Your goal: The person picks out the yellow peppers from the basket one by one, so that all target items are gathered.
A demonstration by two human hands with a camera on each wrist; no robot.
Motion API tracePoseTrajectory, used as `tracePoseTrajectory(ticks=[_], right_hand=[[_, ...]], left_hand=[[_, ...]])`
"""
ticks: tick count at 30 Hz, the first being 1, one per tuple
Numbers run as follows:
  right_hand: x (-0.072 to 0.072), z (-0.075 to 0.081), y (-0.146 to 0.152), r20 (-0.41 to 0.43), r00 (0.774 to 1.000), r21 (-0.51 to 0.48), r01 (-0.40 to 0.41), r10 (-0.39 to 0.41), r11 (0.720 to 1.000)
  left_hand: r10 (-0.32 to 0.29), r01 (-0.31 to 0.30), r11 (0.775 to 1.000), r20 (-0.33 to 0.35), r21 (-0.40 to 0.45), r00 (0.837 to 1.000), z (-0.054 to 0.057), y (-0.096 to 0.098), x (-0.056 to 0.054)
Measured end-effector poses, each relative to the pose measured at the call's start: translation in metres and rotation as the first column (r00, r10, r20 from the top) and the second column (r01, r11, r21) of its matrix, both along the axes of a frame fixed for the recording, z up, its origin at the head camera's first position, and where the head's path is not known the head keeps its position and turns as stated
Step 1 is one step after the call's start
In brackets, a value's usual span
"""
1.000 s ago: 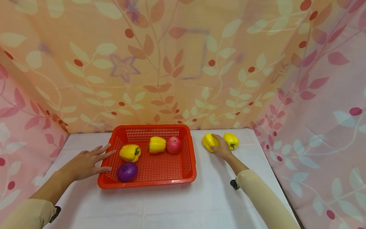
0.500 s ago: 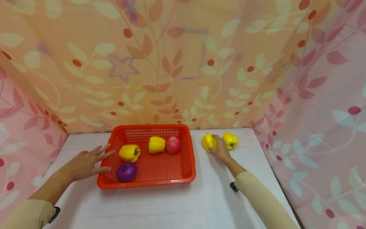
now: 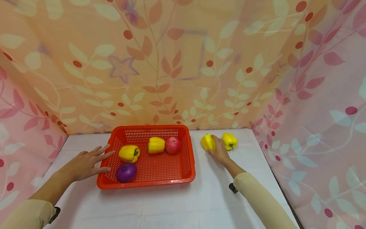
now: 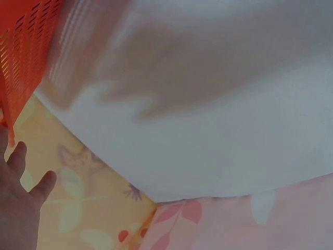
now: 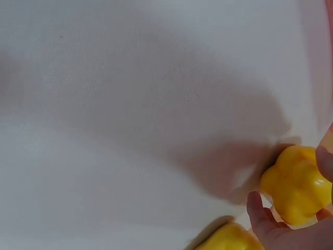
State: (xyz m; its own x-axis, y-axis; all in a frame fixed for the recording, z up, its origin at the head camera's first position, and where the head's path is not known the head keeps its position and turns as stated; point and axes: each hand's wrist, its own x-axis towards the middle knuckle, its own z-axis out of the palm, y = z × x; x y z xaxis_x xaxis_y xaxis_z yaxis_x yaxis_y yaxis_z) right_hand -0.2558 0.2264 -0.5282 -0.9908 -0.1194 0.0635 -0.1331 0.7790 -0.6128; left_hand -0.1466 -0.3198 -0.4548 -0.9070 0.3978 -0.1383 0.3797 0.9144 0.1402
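Observation:
My right hand point(image 3: 219, 152) curls round a yellow bell pepper point(image 3: 207, 142) on the white table, right of the red basket point(image 3: 192, 165). In the right wrist view, the thumb and fingers lie on different sides of this bell pepper point(image 5: 294, 185), and one fingertip stands slightly apart from it. Just right of that hand sits another yellow bell pepper point(image 3: 229, 141). My left hand point(image 3: 88, 163) is spread, its fingertips at the basket's left rim. Inside the basket are a yellow bell pepper point(image 3: 129, 154), a purple onion point(image 3: 126, 172), another yellow bell pepper point(image 3: 156, 145) and a red pomegranate point(image 3: 173, 145).
The white-covered table point(image 3: 160, 208) ends at a leaf-patterned cloth point(image 3: 160, 79) behind. Pink cloth walls point(image 3: 323, 133) close in both sides. The basket stands against the back, with its perforated side point(image 4: 26, 57) showing in the left wrist view.
My right hand has shifted only slightly, its thumb now lower at the bell pepper's near side. The left hand and the basket's contents stay in place.

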Motion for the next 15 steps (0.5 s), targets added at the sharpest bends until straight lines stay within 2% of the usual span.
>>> tracePoseTrajectory(ticks=[7,11,15], right_hand=[[-0.003,0.011,0.003,0.011,1.000,0.063,-0.029,0.029,0.998],[-0.011,0.027,0.002,0.043,0.999,0.062,-0.036,0.033,0.997],[-0.017,0.048,-0.006,0.061,0.997,0.010,-0.055,0.054,0.998]], left_hand=[[-0.004,0.004,1.000,-0.009,0.001,1.000,0.001,0.000,0.001],[-0.003,0.003,1.000,-0.008,0.008,1.000,0.000,0.000,0.001],[-0.002,0.002,1.000,-0.009,0.011,1.000,-0.001,0.000,0.001]])
